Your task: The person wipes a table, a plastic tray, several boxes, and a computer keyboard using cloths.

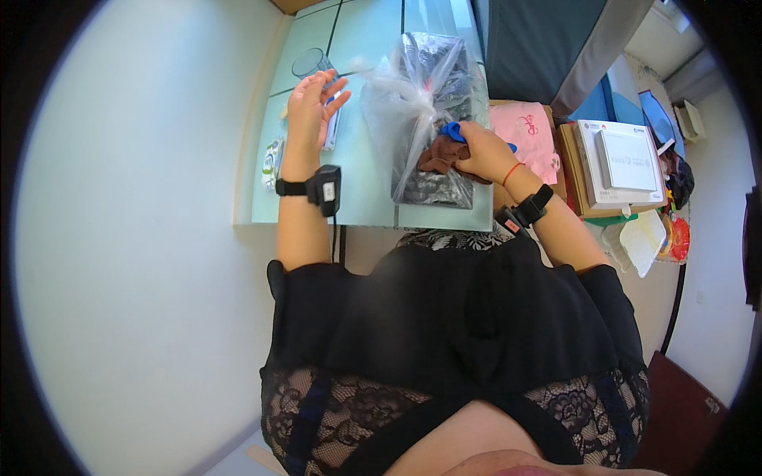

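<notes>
On a glass-topped table (357, 205), a clear plastic bag (387, 98), gathered into a knot-like bunch, lies over a dark, shiny wrapped box (437, 193). My right hand (485, 152) grips a crumpled brown cloth (443, 156) at the bag's right side. A blue piece of cloth or similar soft material (453, 131) shows by its fingers. My left hand (315, 107) is raised over the table's left part with fingers apart and nothing in it. Just beyond it stands a clear drinking glass (311, 62). Beneath it lies a partly hidden white and blue item (331, 128).
A small patterned packet (272, 163) lies at the table's left edge, near a white wall. Right of the table are a pink cloth (524, 134), stacked white boxes (625, 160) and a white foam tray (643, 244). A grey upholstered piece (536, 47) rises behind.
</notes>
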{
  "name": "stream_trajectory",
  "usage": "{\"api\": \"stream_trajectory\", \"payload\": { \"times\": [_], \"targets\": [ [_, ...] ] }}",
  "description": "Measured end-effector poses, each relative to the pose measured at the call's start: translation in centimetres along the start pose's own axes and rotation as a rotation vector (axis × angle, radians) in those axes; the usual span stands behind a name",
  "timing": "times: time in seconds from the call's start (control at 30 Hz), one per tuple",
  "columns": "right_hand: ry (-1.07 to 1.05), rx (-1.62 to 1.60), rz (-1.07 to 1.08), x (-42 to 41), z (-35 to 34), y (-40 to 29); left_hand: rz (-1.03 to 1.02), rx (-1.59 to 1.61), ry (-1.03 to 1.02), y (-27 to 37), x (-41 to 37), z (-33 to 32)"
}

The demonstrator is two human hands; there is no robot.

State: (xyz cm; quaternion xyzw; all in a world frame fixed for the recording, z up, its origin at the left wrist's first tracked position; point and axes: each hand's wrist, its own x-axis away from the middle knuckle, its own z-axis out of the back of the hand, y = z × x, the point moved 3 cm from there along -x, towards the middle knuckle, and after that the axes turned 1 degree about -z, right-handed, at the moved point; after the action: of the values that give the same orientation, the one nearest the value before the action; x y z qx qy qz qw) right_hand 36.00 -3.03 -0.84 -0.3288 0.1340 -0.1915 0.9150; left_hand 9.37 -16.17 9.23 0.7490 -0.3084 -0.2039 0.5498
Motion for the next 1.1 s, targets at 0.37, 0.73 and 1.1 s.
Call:
{"api": "stream_trajectory", "payload": {
  "times": [0.37, 0.73, 1.1],
  "targets": [
    [0.101, -0.007, 0.047, 1.0, -2.1, 2.5, -0.493, -1.188, -0.501, -9.6, 5.7, -4.7],
    [-0.007, -0.323, -0.175, 4.8, -1.2, 1.8, -0.560, -1.463, 0.049, -4.0, 10.7, 8.5],
    [-0.433, -0.904, -0.175, 4.2, -3.7, -7.6, -0.124, -1.476, -0.228, -8.4, 18.1, 2.7]
  ]
}}
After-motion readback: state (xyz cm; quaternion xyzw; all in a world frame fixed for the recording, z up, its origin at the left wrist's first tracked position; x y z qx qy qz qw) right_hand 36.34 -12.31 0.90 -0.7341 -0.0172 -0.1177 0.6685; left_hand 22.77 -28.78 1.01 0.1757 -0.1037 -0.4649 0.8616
